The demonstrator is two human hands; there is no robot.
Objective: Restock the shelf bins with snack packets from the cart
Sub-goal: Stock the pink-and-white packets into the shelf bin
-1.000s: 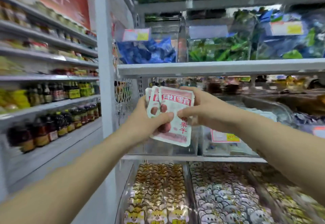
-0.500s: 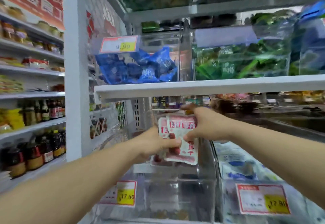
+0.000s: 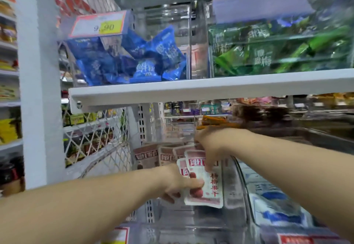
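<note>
Nearest, at the bottom edge, a red-framed price tag [image 3: 116, 235] sits on the front of a clear, hard plastic bin [image 3: 234, 184] with glossy, see-through walls. To its right a second clear bin [image 3: 249, 201] holds flat white pouches printed in blue.

Two bare forearms reach into the first bin. The left hand [image 3: 178, 184] pinches a small stack of packets [image 3: 210, 188] low on their left side, thumb across the front and fingers curled behind. The right hand [image 3: 210, 148] comes down from above, its fingers [image 3: 209, 164] curled over the top edge of the front packet.

The packets are flat, rectangular, matte pouches, white with pink-red borders and red print. They stand upright between the bin's walls, long axis up and down, top edges towards the shelf above and printed faces towards the person. Whether they touch the bin floor I cannot tell.

Just behind them, stocked packets [image 3: 153, 155] of the same kind stand in a fanned row, also upright and face-forward.

Left of the bin runs white diamond wire mesh [image 3: 92, 140] beside a square white post [image 3: 38, 90]. Overhead lies a flat white shelf [image 3: 210, 88], carrying clear bins of crinkled, shiny blue packs [image 3: 145, 60] and green packs [image 3: 268, 52], blurred.
</note>
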